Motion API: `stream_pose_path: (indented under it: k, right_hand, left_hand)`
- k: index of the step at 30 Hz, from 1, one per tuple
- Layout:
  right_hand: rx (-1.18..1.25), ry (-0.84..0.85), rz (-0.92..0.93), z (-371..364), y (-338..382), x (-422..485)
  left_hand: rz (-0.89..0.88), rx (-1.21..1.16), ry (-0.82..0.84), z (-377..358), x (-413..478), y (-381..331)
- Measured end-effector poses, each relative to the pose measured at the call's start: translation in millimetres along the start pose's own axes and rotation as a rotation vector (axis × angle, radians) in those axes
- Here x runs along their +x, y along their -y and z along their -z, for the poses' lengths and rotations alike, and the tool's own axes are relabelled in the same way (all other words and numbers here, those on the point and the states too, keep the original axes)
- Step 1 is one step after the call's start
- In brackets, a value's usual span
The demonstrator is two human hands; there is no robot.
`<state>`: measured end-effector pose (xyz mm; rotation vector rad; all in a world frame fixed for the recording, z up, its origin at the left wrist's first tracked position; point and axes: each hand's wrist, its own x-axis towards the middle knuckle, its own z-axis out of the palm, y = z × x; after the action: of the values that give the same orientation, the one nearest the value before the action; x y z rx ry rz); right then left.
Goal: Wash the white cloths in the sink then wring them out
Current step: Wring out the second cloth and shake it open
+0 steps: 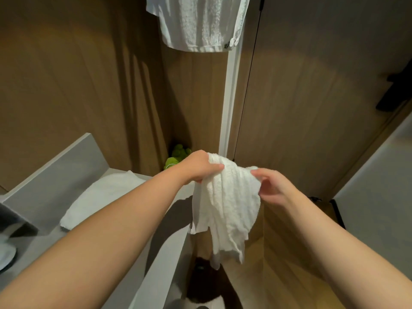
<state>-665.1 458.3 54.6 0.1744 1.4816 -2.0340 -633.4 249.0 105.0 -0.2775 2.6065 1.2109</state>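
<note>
Far left of the hands, a grey desk [40,248] runs along the wall. On it a second cloth [98,197] lies flat, left of and beyond the left forearm. The left hand [198,167] is closed around the top edge of the cloth [225,204], fingers curled into the bunched fabric. Just beyond that hand a green toy [176,157] sits in the wall corner. The cloth hangs crumpled between the two hands, its lower end dangling past the desk's right edge and touching nothing below. High above the hands a towel [200,21] hangs. The right hand [274,188] pinches the cloth's other top corner between thumb and fingertips. Far right of the hands, a black handle [394,92] sits on a wooden door.
</note>
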Motion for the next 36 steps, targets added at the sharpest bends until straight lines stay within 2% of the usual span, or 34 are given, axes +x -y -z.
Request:
stream_pose_path:
  k: [2,4,6,8,9,11,13,16,18,19,22,26,27,29,30,33,34,36]
  right_hand:
    - [0.156,0.041,0.017,13.2,6.4,-4.7]
    - [0.294,0.076,0.039,29.7,5.2,-8.4]
    - [0.381,0.089,0.007,42.1,-8.1,-9.3]
    - [0.299,0.012,-0.111,40.7,-30.5,-5.6]
    - [0.218,-0.032,-0.2,36.4,-41.7,-1.9]
    - [0.033,-0.083,-0.331,30.0,-56.1,7.4]
    - [0.047,-0.11,-0.343,30.4,-56.2,10.6]
    - [0.178,-0.019,-0.223,38.8,-41.2,1.6]
    - [0.239,0.004,-0.128,53.4,-32.1,1.8]
    - [0.234,-0.043,-0.132,61.4,-27.8,3.6]
    - [-0.06,-0.3,-0.192,84.1,-19.4,11.4]
    - [-0.587,-0.465,-0.272,103.7,-9.2,15.6]
    - [-0.712,-0.48,-0.277,105.6,-4.4,15.9]
    - [-0.772,-0.484,-0.258,106.0,5.3,16.1]
    - [-0.672,-0.464,-0.225,104.9,11.1,14.7]
    - [0.125,-0.383,-0.077,109.3,20.8,11.3]
    - [0.291,-0.366,-0.051,113.4,22.1,9.8]
    - [0.266,-0.327,-0.102,115.3,22.8,2.4]
  left_hand:
    - [0.015,0.005,-0.031,2.6,10.6,7.8]
    - [0.058,-0.133,-0.138,5.5,12.0,9.8]
    - [0.09,-0.521,-0.178,2.1,11.6,8.8]
    - [0.088,-0.905,-0.071,-10.5,2.4,2.9]
    - [0.084,-0.959,-0.007,-19.6,-0.8,0.9]
    - [0.081,-0.858,0.064,-34.8,-2.1,-0.3]
    - [0.064,-0.809,0.06,-37.7,-1.4,-0.5]
    - [0.053,-0.913,0.0,-21.5,6.4,1.7]
    - [0.084,-0.843,-0.086,-13.2,14.2,10.0]
    - [0.111,-0.791,-0.143,-9.5,18.0,14.8]
    - [0.152,-0.588,-0.242,-2.9,29.6,34.5]
    - [0.153,-0.185,-0.258,-3.3,41.3,49.2]
    - [0.153,-0.179,-0.268,-4.4,44.6,49.6]
    - [0.177,-0.268,-0.292,-5.7,50.1,50.9]
    - [0.2,-0.339,-0.302,-6.2,52.4,51.9]
    - [0.281,-0.623,-0.275,-5.4,58.1,58.7]
    - [0.306,-0.703,-0.231,-6.0,58.5,59.8]
    - [0.334,-0.705,-0.185,-8.5,61.6,64.9]
